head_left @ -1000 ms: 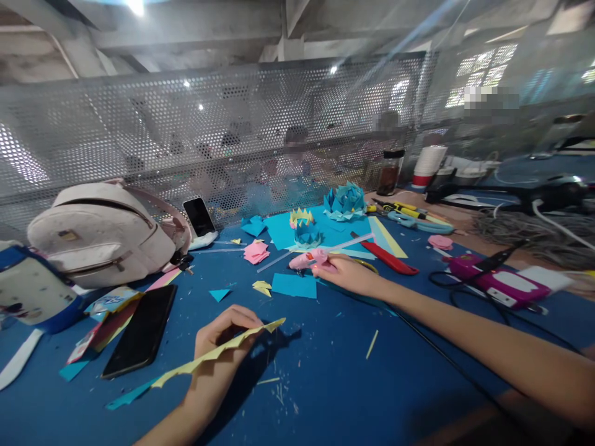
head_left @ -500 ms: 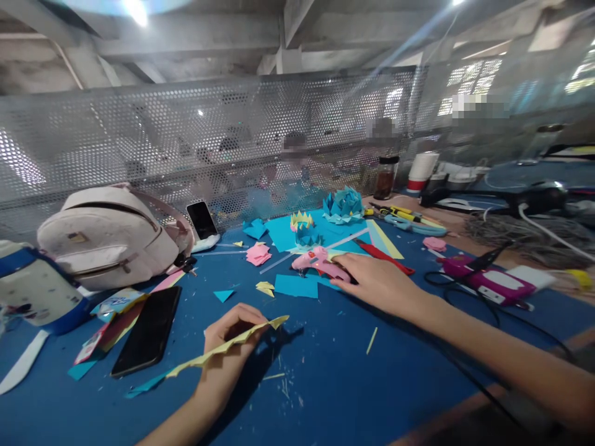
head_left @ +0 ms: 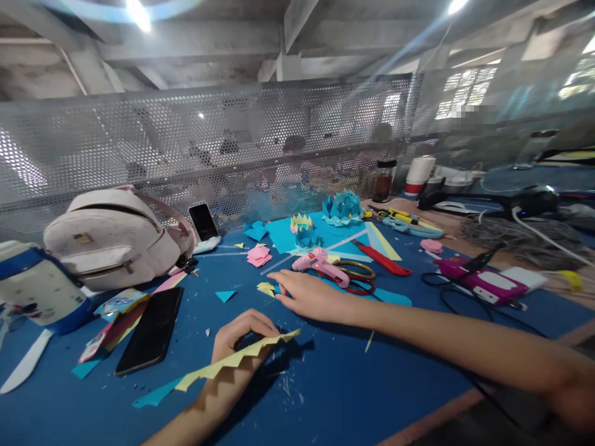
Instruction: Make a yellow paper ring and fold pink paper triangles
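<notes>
My left hand [head_left: 244, 344] is closed on a zigzag-edged yellow paper strip [head_left: 227, 362], which has a blue piece [head_left: 158, 393] at its lower left end. My right hand [head_left: 309, 296] lies palm down with fingers extended, beside small yellow paper pieces [head_left: 266, 288]. Behind it rests a pink glue gun [head_left: 320, 266], next to scissors [head_left: 357, 269] with dark yellow and red handles. Folded paper shapes sit farther back: a blue flower [head_left: 343, 207], a small yellow and blue one [head_left: 304, 230] and a pink one [head_left: 259, 254].
At the left are a white backpack [head_left: 111, 241], a large bottle [head_left: 39, 288] and a black phone [head_left: 151, 331]. A red cutter [head_left: 385, 260], pliers [head_left: 411, 226] and a magenta device [head_left: 483, 279] with cables occupy the right. A perforated metal screen [head_left: 232, 142] stands behind.
My right hand has moved left from the glue gun, uncovering the scissors. My left hand has shifted slightly right and down with the strip.
</notes>
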`<control>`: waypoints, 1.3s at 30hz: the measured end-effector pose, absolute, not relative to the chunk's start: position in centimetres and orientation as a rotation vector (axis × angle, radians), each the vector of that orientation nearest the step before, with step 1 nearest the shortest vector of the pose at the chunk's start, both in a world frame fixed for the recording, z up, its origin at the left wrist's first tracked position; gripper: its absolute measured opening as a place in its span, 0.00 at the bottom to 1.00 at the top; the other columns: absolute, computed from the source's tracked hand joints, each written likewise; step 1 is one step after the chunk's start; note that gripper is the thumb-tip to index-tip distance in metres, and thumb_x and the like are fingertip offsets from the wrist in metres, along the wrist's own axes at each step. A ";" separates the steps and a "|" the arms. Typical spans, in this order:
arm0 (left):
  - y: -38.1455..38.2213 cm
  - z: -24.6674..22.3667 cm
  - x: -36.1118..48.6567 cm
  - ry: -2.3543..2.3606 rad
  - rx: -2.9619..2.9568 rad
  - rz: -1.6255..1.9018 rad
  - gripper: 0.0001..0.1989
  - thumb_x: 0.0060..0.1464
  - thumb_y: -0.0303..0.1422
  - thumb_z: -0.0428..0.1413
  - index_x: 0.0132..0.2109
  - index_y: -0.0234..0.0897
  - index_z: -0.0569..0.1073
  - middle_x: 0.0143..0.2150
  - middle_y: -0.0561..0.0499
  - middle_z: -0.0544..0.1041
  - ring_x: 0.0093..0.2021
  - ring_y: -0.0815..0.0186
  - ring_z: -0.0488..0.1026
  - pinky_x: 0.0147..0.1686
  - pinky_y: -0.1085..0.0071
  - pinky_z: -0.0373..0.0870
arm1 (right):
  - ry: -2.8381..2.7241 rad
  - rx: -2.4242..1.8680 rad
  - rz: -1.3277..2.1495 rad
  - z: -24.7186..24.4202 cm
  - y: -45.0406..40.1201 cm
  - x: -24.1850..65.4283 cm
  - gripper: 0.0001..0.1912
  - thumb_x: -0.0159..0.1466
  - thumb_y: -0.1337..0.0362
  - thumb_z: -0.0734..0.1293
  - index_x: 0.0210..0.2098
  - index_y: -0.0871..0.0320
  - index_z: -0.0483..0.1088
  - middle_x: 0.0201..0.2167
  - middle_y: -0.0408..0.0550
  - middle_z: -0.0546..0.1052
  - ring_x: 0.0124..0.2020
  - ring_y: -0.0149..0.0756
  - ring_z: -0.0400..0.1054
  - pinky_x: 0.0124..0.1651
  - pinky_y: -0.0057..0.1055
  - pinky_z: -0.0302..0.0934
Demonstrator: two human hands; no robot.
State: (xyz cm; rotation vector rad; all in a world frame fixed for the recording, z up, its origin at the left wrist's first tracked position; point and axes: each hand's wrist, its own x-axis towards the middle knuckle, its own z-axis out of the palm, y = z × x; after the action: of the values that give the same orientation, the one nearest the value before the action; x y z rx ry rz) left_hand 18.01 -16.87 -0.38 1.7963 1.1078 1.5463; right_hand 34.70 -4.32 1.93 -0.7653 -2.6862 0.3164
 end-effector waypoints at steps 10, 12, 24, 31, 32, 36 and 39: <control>-17.0 -0.6 17.9 1.103 1.762 1.544 0.07 0.56 0.34 0.62 0.31 0.38 0.78 0.31 0.49 0.79 0.32 0.66 0.76 0.34 0.74 0.71 | -2.701 -0.820 0.419 1.0 -2.7 31.9 0.16 0.70 0.59 0.66 0.53 0.60 0.69 0.51 0.52 0.73 0.47 0.41 0.71 0.49 0.43 0.70; -16.9 -0.7 17.9 1.107 1.743 1.550 0.07 0.56 0.34 0.62 0.31 0.37 0.78 0.31 0.49 0.78 0.32 0.66 0.76 0.34 0.74 0.71 | -2.656 -0.774 0.454 1.6 -3.1 32.4 0.10 0.71 0.61 0.64 0.46 0.61 0.71 0.45 0.50 0.75 0.43 0.38 0.71 0.47 0.39 0.68; -16.1 -1.8 17.7 1.137 1.635 1.564 0.07 0.56 0.35 0.63 0.31 0.37 0.78 0.32 0.49 0.78 0.32 0.66 0.75 0.33 0.74 0.70 | -2.379 -0.624 0.923 1.8 -5.7 36.9 0.08 0.67 0.60 0.68 0.35 0.58 0.71 0.29 0.40 0.75 0.27 0.28 0.67 0.29 0.24 0.58; -16.0 -2.0 17.7 1.157 1.648 1.505 0.07 0.56 0.35 0.63 0.31 0.38 0.79 0.36 0.45 0.78 0.37 0.63 0.77 0.39 0.70 0.72 | -2.281 -0.564 0.992 0.5 -5.4 37.5 0.08 0.62 0.62 0.73 0.34 0.59 0.71 0.30 0.40 0.72 0.26 0.26 0.64 0.30 0.23 0.58; -16.0 -2.0 17.7 1.160 1.648 1.498 0.07 0.56 0.35 0.63 0.31 0.38 0.79 0.39 0.44 0.78 0.39 0.62 0.77 0.42 0.68 0.73 | -2.273 -0.556 0.992 0.4 -5.4 37.6 0.09 0.61 0.63 0.73 0.33 0.59 0.71 0.31 0.40 0.72 0.26 0.26 0.63 0.30 0.23 0.58; -16.0 -2.3 17.7 1.165 1.643 1.448 0.07 0.56 0.34 0.63 0.31 0.38 0.79 0.52 0.41 0.75 0.47 0.58 0.78 0.49 0.64 0.73 | -2.268 -0.524 1.002 0.4 -5.5 38.0 0.09 0.60 0.64 0.74 0.33 0.59 0.70 0.31 0.40 0.69 0.25 0.25 0.61 0.30 0.24 0.56; -15.9 -2.2 17.6 1.135 1.663 1.391 0.07 0.56 0.34 0.62 0.31 0.37 0.78 0.53 0.40 0.76 0.47 0.56 0.79 0.47 0.63 0.75 | -2.273 -0.505 1.018 0.3 -5.7 38.1 0.07 0.60 0.66 0.73 0.33 0.59 0.71 0.30 0.40 0.69 0.25 0.25 0.60 0.30 0.24 0.55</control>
State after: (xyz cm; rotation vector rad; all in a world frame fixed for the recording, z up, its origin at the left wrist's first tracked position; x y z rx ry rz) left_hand 17.60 -15.94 -2.23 1.6631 1.1353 1.3911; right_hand 38.07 -5.67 0.32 -0.5055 -2.2734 1.0177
